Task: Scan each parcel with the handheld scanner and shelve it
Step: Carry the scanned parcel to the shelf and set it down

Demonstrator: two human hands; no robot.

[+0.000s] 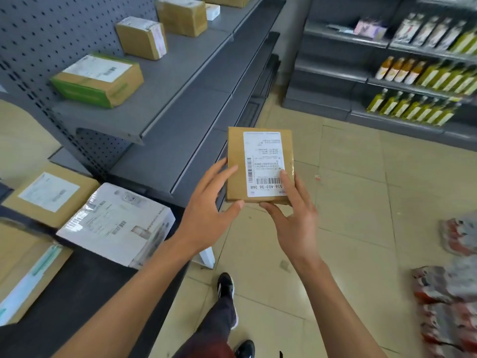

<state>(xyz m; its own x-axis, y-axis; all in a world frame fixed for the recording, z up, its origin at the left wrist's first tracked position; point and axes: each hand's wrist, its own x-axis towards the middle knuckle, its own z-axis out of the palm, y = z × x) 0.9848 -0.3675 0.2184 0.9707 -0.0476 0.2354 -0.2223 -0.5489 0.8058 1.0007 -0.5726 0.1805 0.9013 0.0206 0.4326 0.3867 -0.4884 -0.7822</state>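
A small brown parcel (236, 156) with a white barcode label facing up is held in front of me over the floor, beside the grey shelf unit (165, 156). My left hand (209, 210) grips its left edge and near corner with thumb and fingers. My right hand (294, 218) holds its near right corner, thumb lying on the label. No handheld scanner is in view. Several parcels stand on the upper shelf: a green-edged box (98, 80), a brown box (142, 41) and another brown box (182, 15).
A dark table (85, 285) at lower left carries a white wrapped parcel (116, 223), a brown box (49, 195) and another brown parcel (28, 270). Bottle shelves (426, 76) stand at far right. Red-and-clear wrapped packs (454, 293) lie on the tiled floor. My feet show below.
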